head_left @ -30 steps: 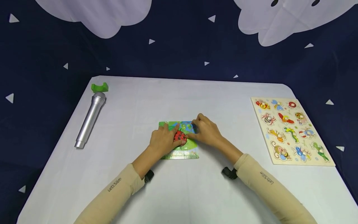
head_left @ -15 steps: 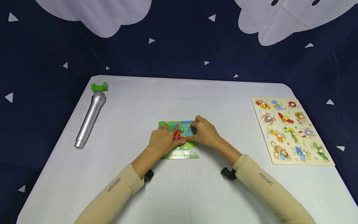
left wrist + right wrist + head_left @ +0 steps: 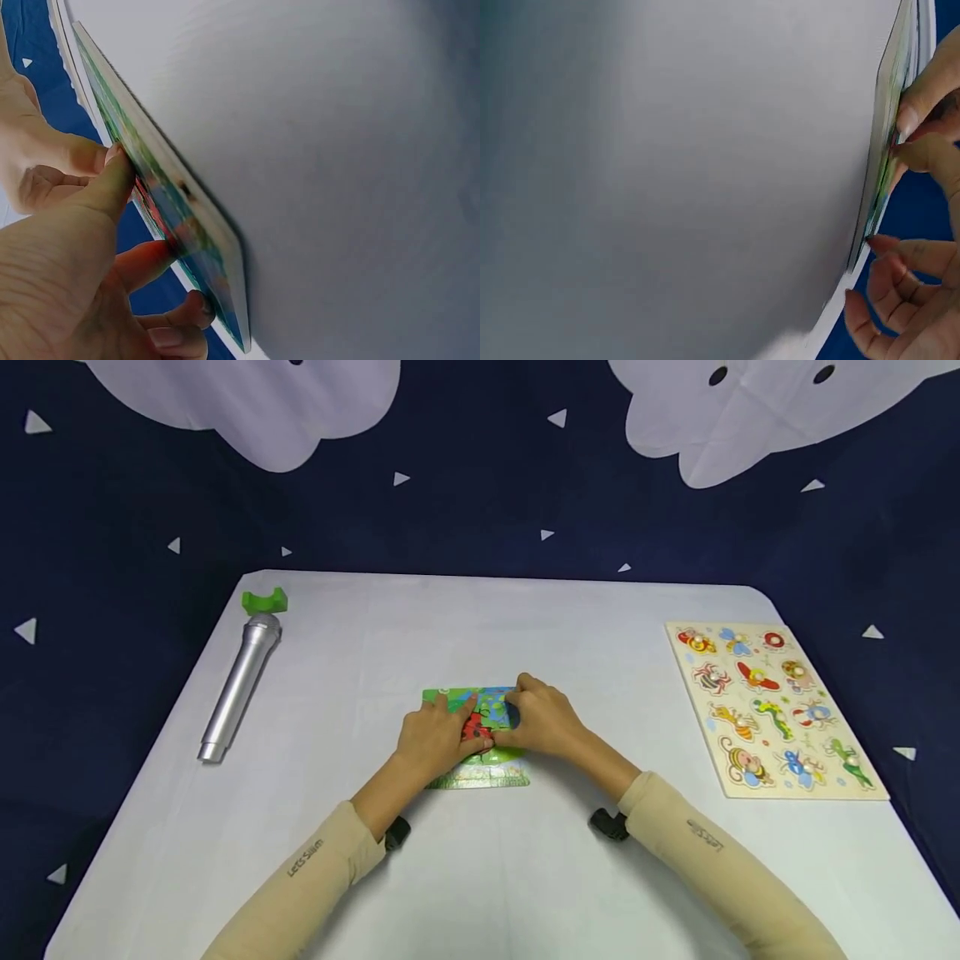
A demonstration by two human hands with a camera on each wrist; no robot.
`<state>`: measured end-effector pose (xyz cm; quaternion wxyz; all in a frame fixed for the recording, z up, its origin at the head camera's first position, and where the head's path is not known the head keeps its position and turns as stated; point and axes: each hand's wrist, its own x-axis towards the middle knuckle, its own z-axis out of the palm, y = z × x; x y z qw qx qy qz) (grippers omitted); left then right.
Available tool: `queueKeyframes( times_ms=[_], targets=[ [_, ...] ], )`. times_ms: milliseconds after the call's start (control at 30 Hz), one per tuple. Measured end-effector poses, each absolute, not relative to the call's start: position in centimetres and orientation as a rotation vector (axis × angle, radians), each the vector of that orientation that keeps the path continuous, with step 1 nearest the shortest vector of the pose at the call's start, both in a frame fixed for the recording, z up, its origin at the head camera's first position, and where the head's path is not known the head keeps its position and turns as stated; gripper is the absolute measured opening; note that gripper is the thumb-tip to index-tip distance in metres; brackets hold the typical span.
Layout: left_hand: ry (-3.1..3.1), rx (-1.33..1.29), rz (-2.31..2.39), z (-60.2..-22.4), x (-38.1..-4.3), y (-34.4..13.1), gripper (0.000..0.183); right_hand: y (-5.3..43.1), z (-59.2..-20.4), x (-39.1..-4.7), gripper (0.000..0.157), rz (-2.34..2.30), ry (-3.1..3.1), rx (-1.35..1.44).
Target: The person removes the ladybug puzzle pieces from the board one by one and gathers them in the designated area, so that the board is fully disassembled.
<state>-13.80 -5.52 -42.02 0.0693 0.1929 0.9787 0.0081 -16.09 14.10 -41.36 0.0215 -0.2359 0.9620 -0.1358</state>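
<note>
A small jigsaw puzzle (image 3: pixel 480 778) with a red ladybug on a green and blue scene lies flat at the table's middle. My left hand (image 3: pixel 429 737) rests over its left part, thumb and fingers spread and pressing on the surface. At the upper right, my right hand (image 3: pixel 546 718) holds a blue-green puzzle piece (image 3: pixel 495 710) between thumb and index finger; the piece covers part of the ladybug. A dark patch shows just right of that piece. In the left wrist view, my left hand (image 3: pixel 82 255) touches the puzzle top. My right hand (image 3: pixel 922 292) is at its edge.
A silver toy microphone (image 3: pixel 240 689) lies on the left side, below a green arch-shaped block (image 3: pixel 265 602). At the right lies a wooden peg board (image 3: pixel 776 710) with insect pictures. White cloth covers the table (image 3: pixel 480 868), with a dark blue curtain (image 3: pixel 480 518) behind.
My right hand has shifted slightly left and toward me, and the blue-green piece has slid over the ladybug's upper right. My left hand stays on the puzzle.
</note>
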Motion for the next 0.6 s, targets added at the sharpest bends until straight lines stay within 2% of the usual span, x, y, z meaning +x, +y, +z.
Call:
queueKeyframes(
  times_ms=[233, 600],
  targets=[
    [2.934, 0.554, 0.065, -42.0, -13.8, -5.6, 0.079, 18.2, -40.4, -16.6, 0.064, -0.502, 3.003, -0.641],
    [2.936, 0.569, 0.063, -42.2, -13.8, -5.5, 0.077, 28.7, -39.6, -17.1, 0.063, -0.41, 3.061, -0.438]
  ],
)
